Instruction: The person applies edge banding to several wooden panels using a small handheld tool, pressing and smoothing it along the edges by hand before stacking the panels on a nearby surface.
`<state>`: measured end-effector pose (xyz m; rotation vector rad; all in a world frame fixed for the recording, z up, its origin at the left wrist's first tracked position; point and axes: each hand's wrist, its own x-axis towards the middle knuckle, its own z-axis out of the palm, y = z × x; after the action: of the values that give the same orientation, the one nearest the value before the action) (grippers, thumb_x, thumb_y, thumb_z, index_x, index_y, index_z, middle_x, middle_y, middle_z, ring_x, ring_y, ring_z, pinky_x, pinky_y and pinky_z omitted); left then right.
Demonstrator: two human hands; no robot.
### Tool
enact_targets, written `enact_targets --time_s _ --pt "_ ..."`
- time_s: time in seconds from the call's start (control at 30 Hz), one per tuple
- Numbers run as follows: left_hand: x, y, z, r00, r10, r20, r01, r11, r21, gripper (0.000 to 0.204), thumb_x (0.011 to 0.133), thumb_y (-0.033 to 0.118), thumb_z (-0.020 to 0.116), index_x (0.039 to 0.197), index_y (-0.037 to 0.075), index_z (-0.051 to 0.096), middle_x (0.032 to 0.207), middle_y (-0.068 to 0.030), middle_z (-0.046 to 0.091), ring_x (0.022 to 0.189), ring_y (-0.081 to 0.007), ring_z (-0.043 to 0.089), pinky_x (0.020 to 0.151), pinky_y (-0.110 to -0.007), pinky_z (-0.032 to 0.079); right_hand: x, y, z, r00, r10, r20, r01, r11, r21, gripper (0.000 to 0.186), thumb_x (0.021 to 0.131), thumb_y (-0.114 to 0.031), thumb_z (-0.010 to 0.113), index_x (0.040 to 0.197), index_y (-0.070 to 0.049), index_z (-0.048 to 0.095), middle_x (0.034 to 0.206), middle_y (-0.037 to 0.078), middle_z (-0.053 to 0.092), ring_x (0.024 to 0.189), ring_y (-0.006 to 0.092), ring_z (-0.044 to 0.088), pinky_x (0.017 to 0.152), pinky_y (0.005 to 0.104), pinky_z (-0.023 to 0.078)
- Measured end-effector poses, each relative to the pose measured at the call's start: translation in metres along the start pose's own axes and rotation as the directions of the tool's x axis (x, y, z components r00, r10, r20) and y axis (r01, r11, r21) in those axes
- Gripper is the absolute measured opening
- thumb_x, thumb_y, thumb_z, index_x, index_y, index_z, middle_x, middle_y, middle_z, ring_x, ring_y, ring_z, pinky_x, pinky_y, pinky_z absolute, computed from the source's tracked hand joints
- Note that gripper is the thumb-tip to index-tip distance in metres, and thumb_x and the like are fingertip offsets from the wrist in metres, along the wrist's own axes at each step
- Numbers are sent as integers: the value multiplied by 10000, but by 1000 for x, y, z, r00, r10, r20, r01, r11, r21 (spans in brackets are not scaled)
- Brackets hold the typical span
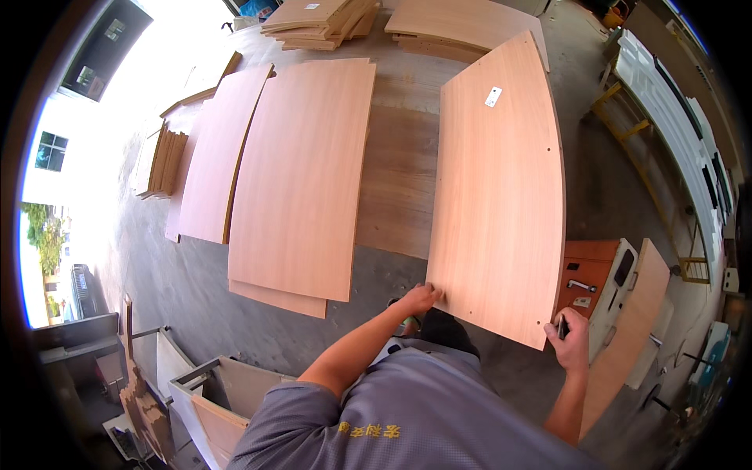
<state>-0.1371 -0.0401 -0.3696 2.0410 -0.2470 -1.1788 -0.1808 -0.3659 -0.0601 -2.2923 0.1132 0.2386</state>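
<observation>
A long wood-grain panel [501,204] reaches away from me on the right, with a white label [493,97] near its far end and several small dark holes along its edges. At its near left corner, my left hand [424,298] is closed on the edge. My right hand [574,337] is beside the near right corner, fingers curled round a small black object [562,328]. Most of that object is hidden in the fist, so its kind does not show. Whether the right hand also touches the panel cannot be made out.
Left of the panel lie more wood-grain boards [301,172] and a pinkish board [215,164]. Stacked boards [321,19] stand at the back. An orange-topped cabinet [587,274] and a leaning board [627,329] are close on the right. An open box-like carcass [235,392] stands lower left.
</observation>
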Motion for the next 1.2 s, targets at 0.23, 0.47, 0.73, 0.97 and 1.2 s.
enact_targets --time_s 0.23,0.47,0.73,0.97,1.2 --pt "-151 192 -156 873 268 -407 -482 596 -642 807 1004 508 478 1571 52 129 1575 -183 302 1450 -304 299 1156 -362 277 23 -88 126 882 -457 116 42 322 946 389 1000 -363 561 1162 -12 600 928 43 641 706 104 447 679 243 387" --pt "-175 158 -213 775 258 -576 -485 828 -282 865 813 97 660 1542 2 204 1443 -181 446 1336 -249 444 1101 -354 363 74 -43 220 920 -157 360 -300 312 901 284 1033 -237 487 1140 -7 615 957 56 666 711 139 490 661 280 433" --pt "-166 126 -219 811 261 -524 -564 585 -583 825 744 -59 575 1515 -21 285 1387 -130 502 1251 -222 519 1041 -348 436 72 189 293 944 290 156 -307 946 104 379 994 -350 533 1101 6 604 807 83 618 731 206 640 576 347 466" --pt "-62 68 -173 874 99 -475 -454 511 -729 675 883 -117 555 1505 25 337 1360 -127 554 1186 -206 592 971 -336 518 47 205 255 676 698 236 -633 385 672 293 998 -338 512 1133 -95 604 732 20 551 504 165 579 370 272 324" --pt "12 -54 -145 818 106 -565 -278 934 -226 623 878 9 599 1461 -5 380 1404 -188 508 1294 -307 496 1062 -396 431 -33 227 206 549 796 256 -555 118 823 179 908 -264 617 849 -135 508 768 15 548 546 160 585 422 289 369"
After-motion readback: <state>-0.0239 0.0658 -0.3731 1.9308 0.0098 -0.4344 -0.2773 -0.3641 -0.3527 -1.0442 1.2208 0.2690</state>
